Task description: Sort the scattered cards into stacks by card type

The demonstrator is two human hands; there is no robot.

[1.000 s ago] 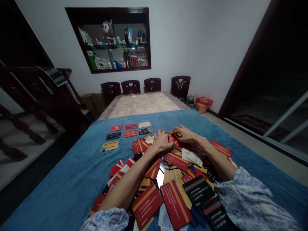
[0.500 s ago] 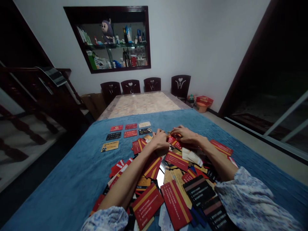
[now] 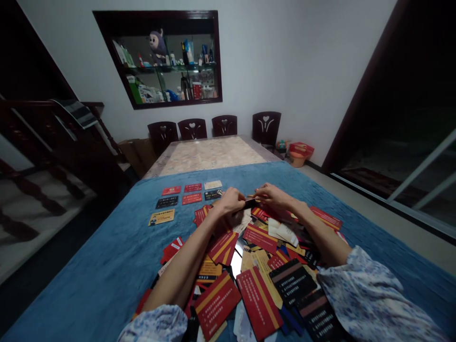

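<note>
At the far edge of a heaped pile of cards (image 3: pixel 259 237), my left hand (image 3: pixel 231 201) pinches a dark card (image 3: pixel 250 203). My right hand (image 3: pixel 272 195) is closed beside it, its fingertips at thin card edges; the exact hold is partly hidden. Red cards with gold stripes (image 3: pixel 259 304), black cards (image 3: pixel 294 281) and gold cards lie under and around my forearms. Left of my hands, several single cards lie in loose rows, among them a gold card (image 3: pixel 161 217), a black card (image 3: pixel 167 202) and a white card (image 3: pixel 213 185).
A blue cloth (image 3: pixel 117 256) covers the near part of the table, with the bare stone-patterned tabletop (image 3: pixel 210 154) beyond. Dark chairs (image 3: pixel 266 127) stand at the far end. A wall niche (image 3: pixel 156 69) holds bottles and a plush toy. A stair railing (image 3: pixel 39 142) is at left.
My left hand has shifted slightly, and a dark card now shows between my hands. Pale cards are uncovered beneath my left hand. The rows of single cards look the same.
</note>
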